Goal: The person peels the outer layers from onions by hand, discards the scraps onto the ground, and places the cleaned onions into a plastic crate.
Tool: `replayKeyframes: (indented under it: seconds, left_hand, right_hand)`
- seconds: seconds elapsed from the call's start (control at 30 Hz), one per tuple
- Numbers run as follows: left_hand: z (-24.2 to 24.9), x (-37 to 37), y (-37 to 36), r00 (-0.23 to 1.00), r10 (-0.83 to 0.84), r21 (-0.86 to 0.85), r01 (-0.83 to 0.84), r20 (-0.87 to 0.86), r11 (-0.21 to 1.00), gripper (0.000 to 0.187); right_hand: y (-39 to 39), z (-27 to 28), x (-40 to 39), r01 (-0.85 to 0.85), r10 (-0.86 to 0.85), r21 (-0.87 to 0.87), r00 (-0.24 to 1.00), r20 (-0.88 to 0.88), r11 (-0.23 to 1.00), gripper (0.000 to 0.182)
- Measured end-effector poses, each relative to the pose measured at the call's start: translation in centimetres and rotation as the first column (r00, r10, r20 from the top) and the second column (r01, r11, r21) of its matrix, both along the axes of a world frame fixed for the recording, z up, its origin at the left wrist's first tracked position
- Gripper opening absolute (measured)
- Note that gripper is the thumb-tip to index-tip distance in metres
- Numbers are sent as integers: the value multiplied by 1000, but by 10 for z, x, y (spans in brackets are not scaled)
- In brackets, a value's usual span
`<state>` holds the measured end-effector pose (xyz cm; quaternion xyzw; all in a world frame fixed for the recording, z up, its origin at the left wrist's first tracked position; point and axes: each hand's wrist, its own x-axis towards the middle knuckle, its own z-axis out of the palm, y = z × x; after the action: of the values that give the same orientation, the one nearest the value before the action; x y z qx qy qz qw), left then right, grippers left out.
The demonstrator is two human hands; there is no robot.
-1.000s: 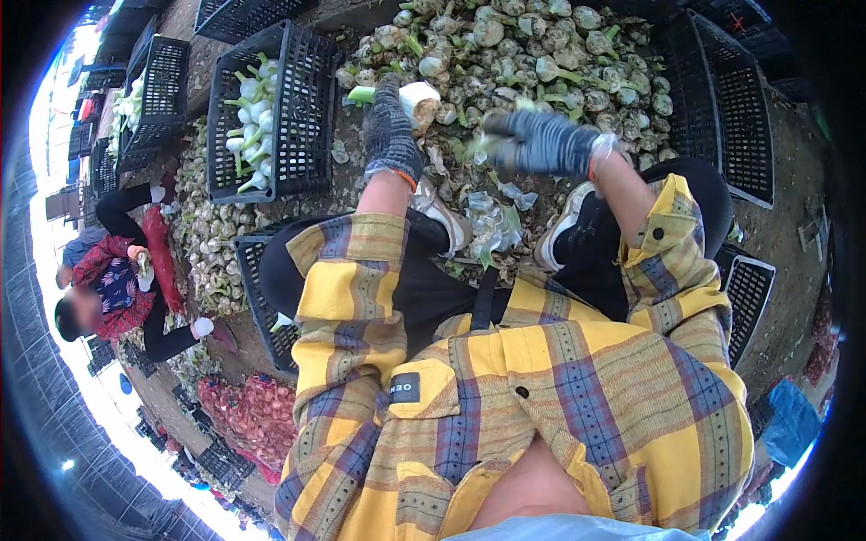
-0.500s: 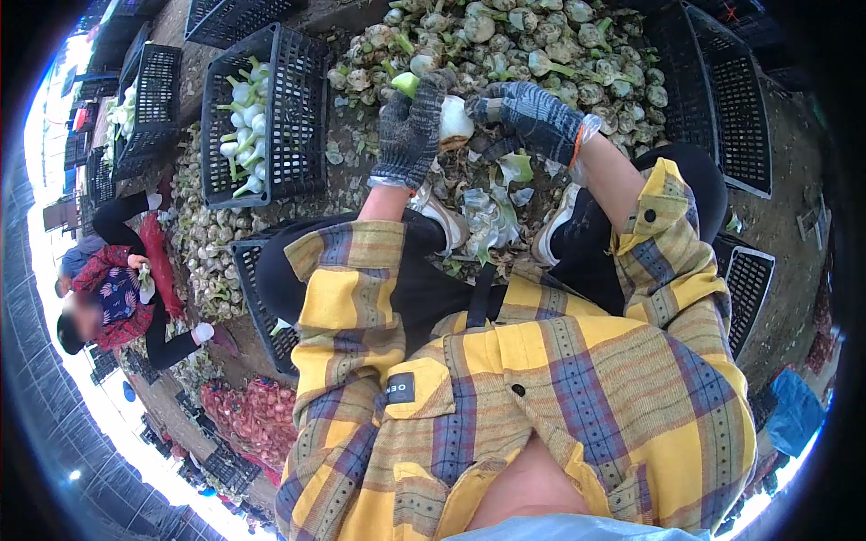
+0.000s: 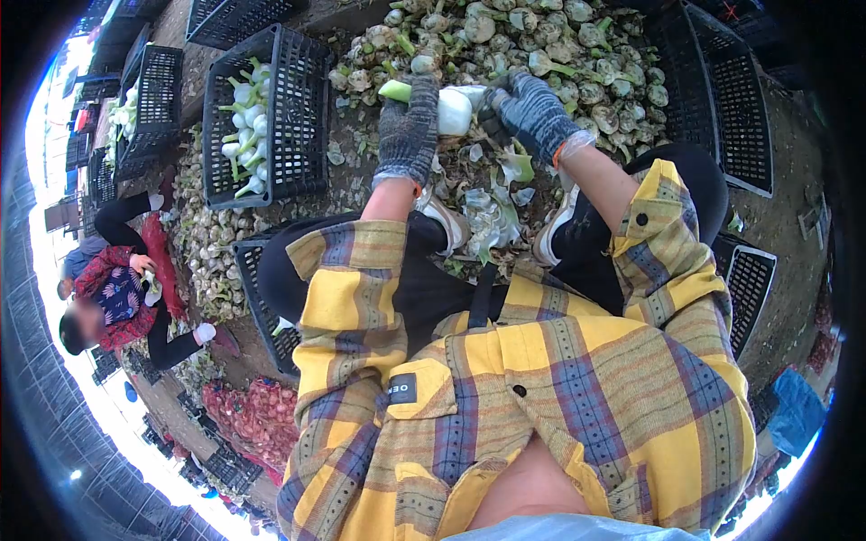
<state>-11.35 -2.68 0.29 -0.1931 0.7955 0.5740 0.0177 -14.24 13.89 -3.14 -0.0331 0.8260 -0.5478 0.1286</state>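
Both my hands wear dark knitted gloves. My left hand (image 3: 408,126) grips a white fennel bulb (image 3: 453,110) by its green stalk end, holding it sideways above the ground. My right hand (image 3: 530,110) is closed on the bulb's other end; I cannot tell whether it also holds a tool. Peeled green and white trimmings (image 3: 492,212) lie between my feet. A big heap of untrimmed bulbs (image 3: 559,54) lies just beyond my hands.
A black plastic crate (image 3: 307,117) with several trimmed bulbs stands to my left, more black crates (image 3: 722,99) to my right and behind it. Another person (image 3: 117,288) in a red patterned top crouches at far left beside more bulbs and red mesh sacks (image 3: 248,415).
My right hand swung in from the right and closed on the bulb's end. My left hand turned the bulb so it lies sideways, a little farther from me.
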Motion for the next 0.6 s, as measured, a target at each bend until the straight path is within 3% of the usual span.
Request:
replayKeyframes:
  seconds: [0.03, 0.1, 0.13, 0.17, 0.2, 0.27, 0.3, 0.37, 0.4, 0.43, 0.5, 0.53, 0.57, 0.6]
  left_hand:
    - [3, -2, 0, 999, 22, 60, -24, 42, 998, 46]
    - [12, -4, 2, 996, 40, 118, -50, 84, 992, 45]
    - [17, -4, 4, 991, 62, 193, -85, 121, 977, 43]
    - [19, -3, 5, 984, 82, 265, -123, 161, 956, 41]
    - [10, -5, 2, 983, 83, 266, -125, 164, 956, 41]
    - [-10, -6, -1, 984, 98, 492, -13, -148, 871, 37]
    - [-15, -5, -2, 984, 99, 491, -14, -147, 871, 37]
    - [-21, -5, -2, 976, 30, 490, 81, -215, 868, 33]
    - [-23, -4, -2, 976, 29, 490, 82, -215, 868, 33]
    - [-26, -3, 0, 980, -15, 326, 80, -199, 942, 35]
    - [-36, 0, -2, 986, -86, -27, 83, -145, 996, 40]
    - [-41, 0, -8, 993, -117, -44, 118, 35, 992, 44]
    - [-38, 1, -6, 992, -117, -45, 119, 35, 992, 44]
    - [-34, 2, -4, 996, -42, 156, 29, 81, 987, 42]
  right_hand:
    - [5, -17, -3, -1, 1, 1, 1000, -1, 1000, 29]
    - [6, -3, -6, 148, -29, -256, 908, 419, 955, 19]
    - [7, 8, -1, 292, 48, -450, 795, 605, 844, 23]
    - [5, 7, -1, 292, 48, -449, 794, 606, 844, 23]
    - [3, 7, -2, 320, 146, -560, 760, 634, 764, 25]
    - [1, 17, 1, 404, 314, -715, 696, 645, 571, 25]
    - [0, 22, 3, 405, 315, -715, 696, 645, 570, 25]
    - [0, 28, 4, 16, 230, -534, 892, 389, 845, 24]
    - [2, 33, 4, -16, 204, -412, 886, 416, 911, 23]
    - [3, 26, 3, -15, 202, -412, 887, 416, 911, 23]
    - [-2, 26, 2, -115, 134, -141, 982, 134, 983, 22]
    - [-1, 29, 7, 90, 48, -392, 943, 329, 916, 21]
    - [-1, 26, 5, 91, 48, -393, 943, 329, 915, 21]
    - [0, 19, 2, 152, 6, -431, 939, 344, 889, 19]
